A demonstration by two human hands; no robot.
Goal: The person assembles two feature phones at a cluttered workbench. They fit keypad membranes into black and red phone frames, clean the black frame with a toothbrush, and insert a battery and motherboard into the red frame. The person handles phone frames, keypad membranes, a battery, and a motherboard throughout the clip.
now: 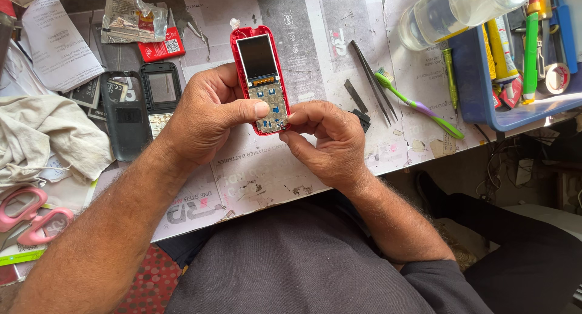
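1. Nearest the camera: the person's lap in dark cloth, both forearms reaching forward over the near edge of the worktop (315, 41), which is lined with printed paper sheets.
2. The left hand (203, 117) is curled round the left side of a red phone body (262, 77), its front cover off. The thumb lies flat across the bare keypad board, pinning it; the other fingers are hidden behind, likely bracing the back.
3. The right hand (327, 141) is closed loosely, fingertips pinching the phone's lower right corner and bottom end. Together the two hands hold the phone raised just above the worktop's near middle, screen tilted toward the face, apparently for close inspection.
4. The small screen is dark and unlit; a pale bit at the top end cannot be made out.
5. Left of the hands, flat on the worktop: a dark back cover (126, 117) and a black front frame (161, 90), side by side, seemingly parked within easy reach.
6. Near left edge: pink scissors (29, 216) and a crumpled pale cloth (42, 135).
7. Right of the hands: tweezers (374, 80) and a green-and-purple toothbrush (418, 105), lying handy, handles angled toward the person.
8. Far right corner: a blue tray (479, 90) of upright pens and tools, a clear plastic bottle (461, 11) lying beside it.
9. Far left: a crumpled foil wrapper (133, 17) and loose papers.
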